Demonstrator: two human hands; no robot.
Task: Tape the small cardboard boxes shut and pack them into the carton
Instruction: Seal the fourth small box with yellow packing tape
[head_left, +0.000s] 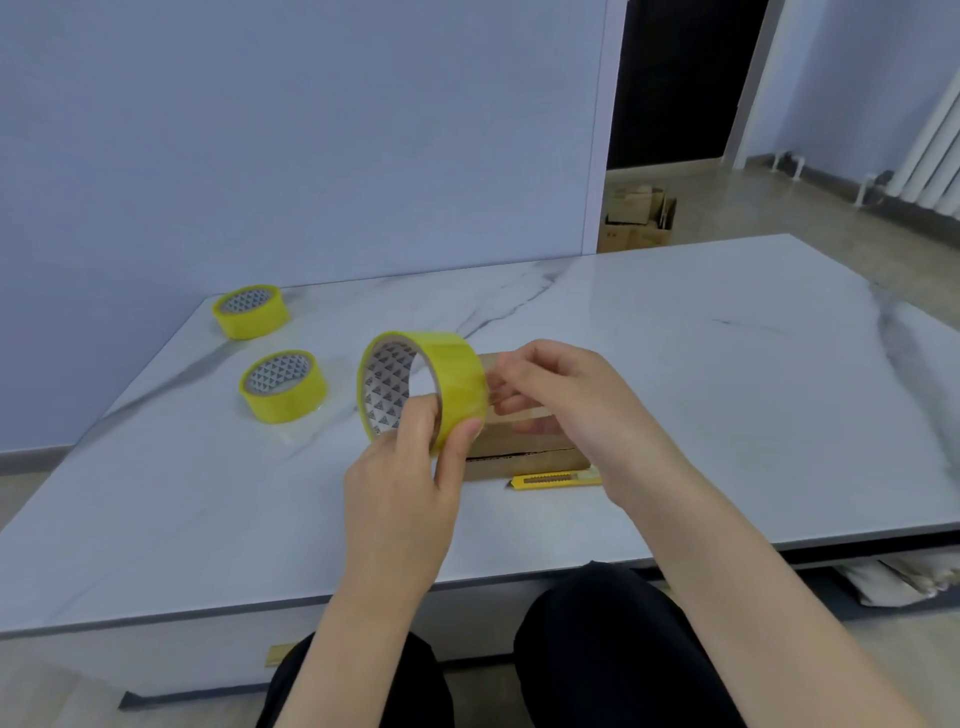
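Far left on the bench: two spare yellow tape rolls lying flat, a rear roll near the wall and a nearer roll. Neither is touched.

Centre: the working roll is held up on edge above the bench. The left hand grips it, with fingers through the core and thumb pressed on the outer face.

Just right of the roll: a short clear strip of tape is peeled off. The right hand pinches its free end, fingers narrow, directly over the small cardboard box.

The box sits on the bench under both hands and is mostly hidden by them. I cannot tell whether its flaps are fully down. A yellow utility knife lies just in front of it, unused.

Beyond the bench, cardboard boxes stand on the floor. I cannot tell if one is the packing carton.

Handling notes (judgement):
- **Tape:** thin, limp and sticky. It will fold onto itself if slack, so keep it taut between roll and pinch, and hold only the very end.
- **Roll:** light and rigid, and the core grip gives good control.
- **Box:** probably light, with thin walls, so it is likely to slide on the glossy bench. Hold it down by the top faces beside the seam.
- **Knife:** take it by the body.
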